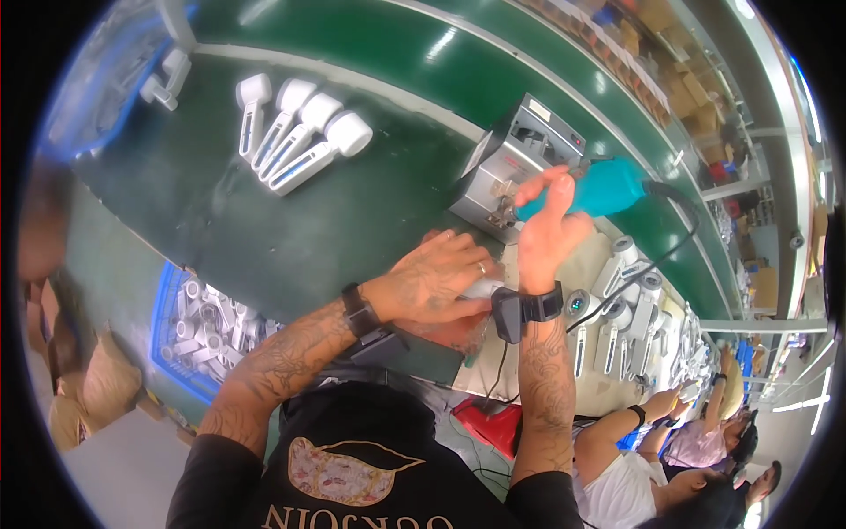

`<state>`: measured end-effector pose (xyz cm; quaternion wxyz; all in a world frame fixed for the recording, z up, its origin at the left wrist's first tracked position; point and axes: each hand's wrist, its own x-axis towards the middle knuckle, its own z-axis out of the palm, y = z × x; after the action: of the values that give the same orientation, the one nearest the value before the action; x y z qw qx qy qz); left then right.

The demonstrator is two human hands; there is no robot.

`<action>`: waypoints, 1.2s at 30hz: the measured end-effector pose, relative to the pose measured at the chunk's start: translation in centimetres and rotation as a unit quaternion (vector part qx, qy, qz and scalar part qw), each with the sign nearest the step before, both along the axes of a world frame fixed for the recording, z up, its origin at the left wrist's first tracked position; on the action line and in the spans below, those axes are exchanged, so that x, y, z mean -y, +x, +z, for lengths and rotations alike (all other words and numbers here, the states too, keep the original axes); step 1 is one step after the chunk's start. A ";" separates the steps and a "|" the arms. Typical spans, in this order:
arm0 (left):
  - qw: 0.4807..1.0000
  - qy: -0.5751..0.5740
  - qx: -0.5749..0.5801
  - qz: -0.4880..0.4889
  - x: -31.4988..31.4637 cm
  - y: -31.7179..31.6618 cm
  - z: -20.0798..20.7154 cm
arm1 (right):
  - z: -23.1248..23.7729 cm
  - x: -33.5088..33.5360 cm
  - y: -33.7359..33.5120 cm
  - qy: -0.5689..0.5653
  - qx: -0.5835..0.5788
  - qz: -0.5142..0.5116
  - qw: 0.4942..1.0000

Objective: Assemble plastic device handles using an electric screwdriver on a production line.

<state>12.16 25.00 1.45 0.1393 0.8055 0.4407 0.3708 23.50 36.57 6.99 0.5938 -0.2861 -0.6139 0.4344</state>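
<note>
While left hand (432, 278) presses white part (480, 288), fingers spread, right hand (546, 225) fingers grip teal screwdriver (599, 189).

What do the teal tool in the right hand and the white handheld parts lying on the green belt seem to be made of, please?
The teal tool in the right hand looks like moulded plastic with a smooth, slightly glossy shell that catches light. The white handheld parts on the green belt also look like plastic: uniform white, rounded moulded shapes, soft sheen. Neither can be confirmed by look alone.

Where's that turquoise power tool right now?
In the head view the turquoise power tool is right of centre, gripped by the right hand, its tip beside the grey metal machine on the green bench.
</note>
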 end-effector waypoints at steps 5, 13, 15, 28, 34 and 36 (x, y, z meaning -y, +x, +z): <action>0.999 -0.003 -0.017 0.032 0.0 -0.3 -0.8 | 1.7 3.7 1.4 -0.042 0.014 -0.005 0.999; 0.997 -0.064 -0.037 0.005 -0.2 0.0 0.0 | 0.5 8.3 6.7 -0.037 0.020 0.016 0.999; 0.995 -0.089 -0.036 0.008 -0.1 0.0 0.1 | 0.2 8.4 6.8 -0.037 0.011 0.014 0.999; 0.997 -0.058 -0.045 0.026 -0.1 0.4 -0.5 | -1.9 8.4 7.1 -0.045 -0.011 0.023 0.999; 0.997 -0.067 -0.036 0.021 -0.4 0.2 0.0 | -1.8 8.4 6.9 -0.064 -0.025 0.026 0.997; 0.999 -0.048 -0.010 0.007 -0.3 -0.3 -0.5 | -2.3 8.6 6.8 -0.076 -0.033 0.018 0.996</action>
<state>11.87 25.31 0.98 0.1710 0.7987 0.4649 0.3416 30.28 27.98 4.65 0.5824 -0.3046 -0.5640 0.4999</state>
